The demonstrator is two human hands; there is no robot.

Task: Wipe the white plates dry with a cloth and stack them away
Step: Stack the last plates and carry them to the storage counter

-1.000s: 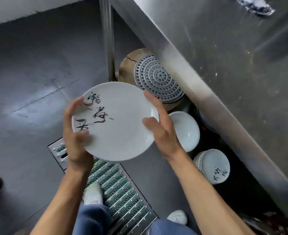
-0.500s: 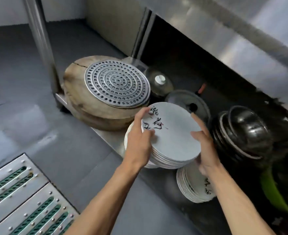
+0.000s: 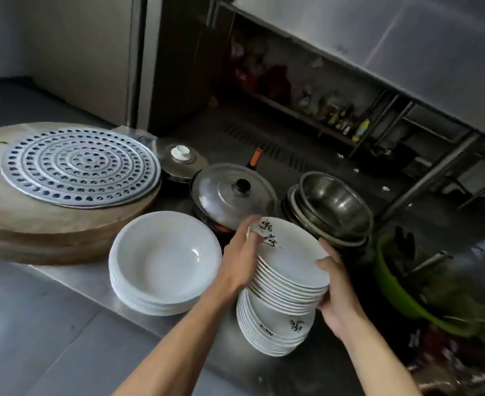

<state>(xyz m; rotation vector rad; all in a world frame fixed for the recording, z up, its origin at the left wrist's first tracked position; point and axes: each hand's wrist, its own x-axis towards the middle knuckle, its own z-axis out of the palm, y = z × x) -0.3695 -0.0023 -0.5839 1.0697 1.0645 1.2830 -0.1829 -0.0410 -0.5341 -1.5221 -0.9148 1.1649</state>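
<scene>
text 1: black brush-written characters on the top plate (image 3: 292, 252) of the stack, near its far left rim, partly covered by the left hand (image 3: 239, 261), too blurred to read | text 2: black brush characters on the lower plate (image 3: 278, 321) beneath that stack, near its right rim, also unreadable | brands, numbers, labels: none legible

Pot (image 3: 232, 192), steel bowls (image 3: 335, 204) just behind plate stack (image 3: 292, 252); near side open.

Bare left hand (image 3: 239, 262); bare right hand (image 3: 339, 300); bare forearms (image 3: 178, 338)
</scene>
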